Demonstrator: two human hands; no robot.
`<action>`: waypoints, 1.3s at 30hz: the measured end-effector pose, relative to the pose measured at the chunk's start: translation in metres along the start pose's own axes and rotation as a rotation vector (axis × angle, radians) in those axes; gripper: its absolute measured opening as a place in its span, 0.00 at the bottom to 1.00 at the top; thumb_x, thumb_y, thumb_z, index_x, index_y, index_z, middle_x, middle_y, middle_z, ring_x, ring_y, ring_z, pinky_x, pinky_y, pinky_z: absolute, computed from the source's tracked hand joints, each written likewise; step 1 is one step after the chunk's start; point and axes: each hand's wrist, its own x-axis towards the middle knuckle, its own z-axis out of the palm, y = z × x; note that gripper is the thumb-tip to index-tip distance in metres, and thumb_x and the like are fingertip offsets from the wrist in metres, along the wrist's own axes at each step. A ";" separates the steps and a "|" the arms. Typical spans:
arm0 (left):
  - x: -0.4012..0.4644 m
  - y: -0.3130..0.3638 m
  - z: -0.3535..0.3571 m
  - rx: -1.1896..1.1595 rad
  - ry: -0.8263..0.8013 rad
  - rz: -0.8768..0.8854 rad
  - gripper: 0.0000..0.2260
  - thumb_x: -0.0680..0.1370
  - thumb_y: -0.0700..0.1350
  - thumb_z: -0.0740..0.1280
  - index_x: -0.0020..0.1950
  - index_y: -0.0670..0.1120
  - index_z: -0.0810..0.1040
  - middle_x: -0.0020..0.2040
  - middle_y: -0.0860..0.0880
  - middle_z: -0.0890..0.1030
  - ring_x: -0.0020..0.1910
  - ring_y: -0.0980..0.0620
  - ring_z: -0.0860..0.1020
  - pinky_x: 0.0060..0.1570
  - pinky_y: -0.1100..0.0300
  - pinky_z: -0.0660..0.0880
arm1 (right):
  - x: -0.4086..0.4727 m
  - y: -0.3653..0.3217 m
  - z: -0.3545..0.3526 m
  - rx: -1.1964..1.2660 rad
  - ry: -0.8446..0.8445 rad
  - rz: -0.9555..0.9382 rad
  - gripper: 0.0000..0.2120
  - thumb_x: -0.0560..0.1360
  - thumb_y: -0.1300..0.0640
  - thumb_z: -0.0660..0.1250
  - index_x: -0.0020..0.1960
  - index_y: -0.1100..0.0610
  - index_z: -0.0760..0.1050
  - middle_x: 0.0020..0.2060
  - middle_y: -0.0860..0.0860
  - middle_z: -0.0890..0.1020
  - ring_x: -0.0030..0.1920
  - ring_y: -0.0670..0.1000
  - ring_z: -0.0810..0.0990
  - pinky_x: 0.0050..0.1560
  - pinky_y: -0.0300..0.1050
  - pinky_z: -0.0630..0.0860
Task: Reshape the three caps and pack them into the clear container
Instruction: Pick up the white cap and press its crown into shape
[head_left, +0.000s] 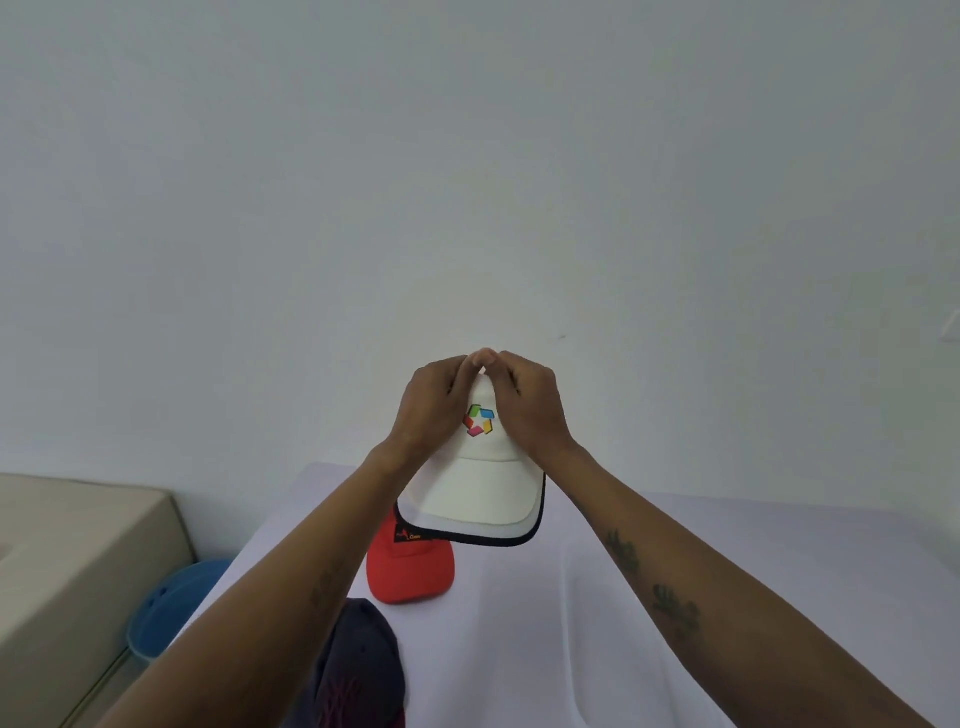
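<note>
A: Where's the white cap (480, 486)?

B: Held up in the air, above the red cap (410, 569), brim toward the person. The left hand (431, 405) and right hand (530, 408) both curl round its crown, fingertips meeting at the top, pinching the fabric.

A: What could spoil it?

B: Squeezing the crown that narrowly may crease it rather than round it out. And if one hand lets go, the cap could drop onto the red cap just below and flatten it.

A: And the dark cap (358, 670)?

B: Nearer the person than the red cap, partly behind the left forearm and cut off at the frame's bottom edge.

A: The clear container?

B: I can't find it. Something blue (171, 608) sits left of the red cap, off the white table (675, 571); what it is, I can't tell.
</note>
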 end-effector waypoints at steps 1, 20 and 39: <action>0.000 0.001 -0.001 0.012 -0.009 -0.031 0.26 0.81 0.57 0.54 0.38 0.39 0.79 0.33 0.44 0.83 0.33 0.46 0.80 0.35 0.53 0.75 | 0.001 -0.001 -0.001 -0.001 0.025 -0.004 0.26 0.78 0.41 0.57 0.36 0.61 0.75 0.28 0.54 0.78 0.30 0.54 0.76 0.32 0.53 0.75; -0.004 -0.023 -0.016 -0.297 0.035 -0.421 0.26 0.77 0.65 0.55 0.30 0.45 0.63 0.29 0.43 0.67 0.29 0.48 0.68 0.32 0.59 0.66 | -0.001 0.004 -0.021 0.178 0.166 0.102 0.26 0.78 0.53 0.65 0.27 0.56 0.55 0.22 0.48 0.58 0.26 0.45 0.57 0.28 0.36 0.59; -0.040 -0.002 -0.028 -0.054 -0.405 0.008 0.46 0.70 0.67 0.65 0.77 0.59 0.37 0.79 0.60 0.43 0.77 0.60 0.46 0.74 0.57 0.50 | 0.031 0.021 -0.044 0.256 0.220 0.316 0.25 0.80 0.50 0.61 0.27 0.55 0.56 0.25 0.51 0.60 0.26 0.47 0.59 0.29 0.41 0.58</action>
